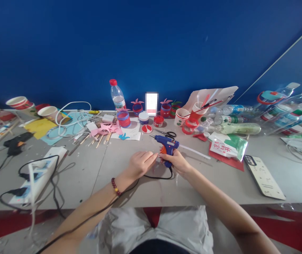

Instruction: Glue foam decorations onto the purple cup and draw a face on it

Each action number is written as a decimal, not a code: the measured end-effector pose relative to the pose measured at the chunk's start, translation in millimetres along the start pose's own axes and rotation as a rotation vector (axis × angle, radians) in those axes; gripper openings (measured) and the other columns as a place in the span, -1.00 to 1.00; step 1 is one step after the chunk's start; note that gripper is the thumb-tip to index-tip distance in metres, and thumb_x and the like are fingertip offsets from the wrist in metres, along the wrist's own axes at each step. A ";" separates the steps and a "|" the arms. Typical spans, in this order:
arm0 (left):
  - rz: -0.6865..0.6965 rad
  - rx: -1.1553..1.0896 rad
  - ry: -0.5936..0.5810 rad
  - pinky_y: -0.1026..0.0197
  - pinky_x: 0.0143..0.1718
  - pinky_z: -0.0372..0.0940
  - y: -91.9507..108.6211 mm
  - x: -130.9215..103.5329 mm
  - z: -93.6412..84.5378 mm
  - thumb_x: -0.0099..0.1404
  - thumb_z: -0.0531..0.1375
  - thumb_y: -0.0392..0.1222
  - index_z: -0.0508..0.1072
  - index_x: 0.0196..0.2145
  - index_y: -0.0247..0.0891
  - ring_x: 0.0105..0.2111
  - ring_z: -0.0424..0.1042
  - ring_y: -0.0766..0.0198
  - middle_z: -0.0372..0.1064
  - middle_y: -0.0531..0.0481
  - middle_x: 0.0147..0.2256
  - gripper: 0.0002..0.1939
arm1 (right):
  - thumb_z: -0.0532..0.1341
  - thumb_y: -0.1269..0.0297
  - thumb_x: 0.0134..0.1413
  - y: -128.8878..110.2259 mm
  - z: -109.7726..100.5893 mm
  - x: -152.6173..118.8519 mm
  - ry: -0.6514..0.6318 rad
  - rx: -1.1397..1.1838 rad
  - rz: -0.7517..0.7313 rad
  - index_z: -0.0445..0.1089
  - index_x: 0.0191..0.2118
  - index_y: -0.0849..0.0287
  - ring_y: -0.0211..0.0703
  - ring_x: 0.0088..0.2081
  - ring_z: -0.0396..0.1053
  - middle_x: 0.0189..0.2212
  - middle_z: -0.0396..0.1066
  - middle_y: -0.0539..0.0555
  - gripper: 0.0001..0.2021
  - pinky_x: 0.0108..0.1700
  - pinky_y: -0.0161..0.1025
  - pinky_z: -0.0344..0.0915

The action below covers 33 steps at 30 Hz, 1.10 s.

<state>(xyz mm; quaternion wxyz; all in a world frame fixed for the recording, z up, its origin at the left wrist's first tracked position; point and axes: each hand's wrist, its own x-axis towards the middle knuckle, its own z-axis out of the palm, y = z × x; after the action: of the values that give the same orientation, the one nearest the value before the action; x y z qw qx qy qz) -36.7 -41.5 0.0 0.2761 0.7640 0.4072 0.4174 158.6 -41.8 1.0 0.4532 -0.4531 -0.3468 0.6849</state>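
The right hand (179,161) grips a blue plastic glue gun (168,150); the left hand (141,164) curls, contents unclear. One red-blue, paper-leafed cup (165,111) looks assembled; a blue paper cutout (123,137) lies loose.

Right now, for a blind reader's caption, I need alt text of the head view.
The right hand holds a blue glue gun over a cluttered grey table, the left hand close beside it; beyond are scissors, a red-capped bottle and a blue wall.
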 end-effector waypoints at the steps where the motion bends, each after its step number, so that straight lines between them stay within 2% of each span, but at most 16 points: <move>1: 0.034 0.026 0.025 0.23 -0.33 0.22 -0.1 0.3 2.0 0.25 0.26 -0.09 0.59 -0.30 -0.13 -0.44 0.38 0.28 0.44 -0.08 -0.41 -0.87 | 0.53 0.20 -0.35 0.1 -0.2 0.2 0.002 -0.009 -0.012 0.44 -0.36 0.23 -0.28 -0.54 0.39 -0.56 0.45 -0.04 -0.61 -0.40 -0.32 0.35; 4: 0.039 0.012 0.068 0.28 -0.43 0.21 0.6 2.3 7.3 0.28 0.21 -0.10 0.55 -0.37 -0.19 -0.52 0.30 0.36 0.43 -0.02 -0.43 -0.83 | 0.51 0.17 -0.35 -0.3 -0.4 0.6 0.021 -0.071 -0.051 0.44 -0.38 0.24 -0.26 -0.53 0.39 -0.58 0.44 -0.04 -0.61 -0.39 -0.29 0.34; 9: -0.270 -0.277 0.048 0.29 -0.46 0.23 -0.8 6.8 11.5 0.19 0.26 -0.05 0.49 -0.42 -0.26 -0.50 0.32 0.35 0.42 0.01 -0.44 -0.79 | 0.50 0.15 -0.32 -2.7 1.4 -1.2 0.060 -0.151 -0.089 0.44 -0.33 0.23 -0.26 -0.50 0.39 -0.55 0.44 -0.04 -0.60 -0.34 -0.27 0.33; 13: -0.413 -0.464 -0.069 0.29 -0.48 0.19 0.8 7.8 12.9 0.13 0.30 0.01 0.48 -0.40 -0.28 -0.54 0.31 0.36 0.40 0.03 -0.50 -0.72 | 0.48 0.12 -0.32 -5.4 4.2 -3.9 0.072 -0.209 -0.072 0.43 -0.32 0.22 -0.21 -0.49 0.40 -0.57 0.43 -0.05 -0.58 -0.34 -0.23 0.34; 17: -0.440 -0.523 -0.124 0.31 -0.53 0.13 3.2 6.1 14.7 0.14 0.29 0.04 0.44 -0.41 -0.28 -0.61 0.26 0.40 0.35 0.09 -0.57 -0.70 | 0.47 0.12 -0.29 -5.9 5.1 -4.1 0.079 -0.236 -0.077 0.42 -0.30 0.22 -0.20 -0.50 0.41 -0.57 0.43 -0.04 -0.59 -0.36 -0.24 0.33; 28: -0.554 -0.589 -0.088 0.33 -0.59 0.06 4.4 7.9 15.3 0.04 0.34 0.07 0.44 -0.42 -0.28 -0.66 0.16 0.44 0.28 0.14 -0.62 -0.65 | 0.45 0.15 -0.28 -3.1 4.7 -2.7 0.093 -0.303 -0.077 0.43 -0.31 0.22 -0.16 -0.49 0.43 -0.59 0.44 -0.02 -0.62 -0.40 -0.25 0.33; 33: -0.619 -0.599 -0.025 0.34 -0.59 0.03 1.5 8.0 15.5 0.06 0.33 0.01 0.43 -0.46 -0.28 -0.66 0.14 0.45 0.23 0.16 -0.66 -0.70 | 0.43 0.10 -0.20 -1.3 2.1 -1.5 0.098 -0.234 -0.124 0.43 -0.30 0.22 -0.25 -0.53 0.40 -0.55 0.44 -0.03 -0.64 -0.39 -0.27 0.34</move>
<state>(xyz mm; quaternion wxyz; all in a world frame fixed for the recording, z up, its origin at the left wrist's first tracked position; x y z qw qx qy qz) -20.2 -36.7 -3.4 0.6029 0.4967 0.4748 0.4054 157.3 -42.9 3.4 0.4549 -0.5134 -0.4293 0.5875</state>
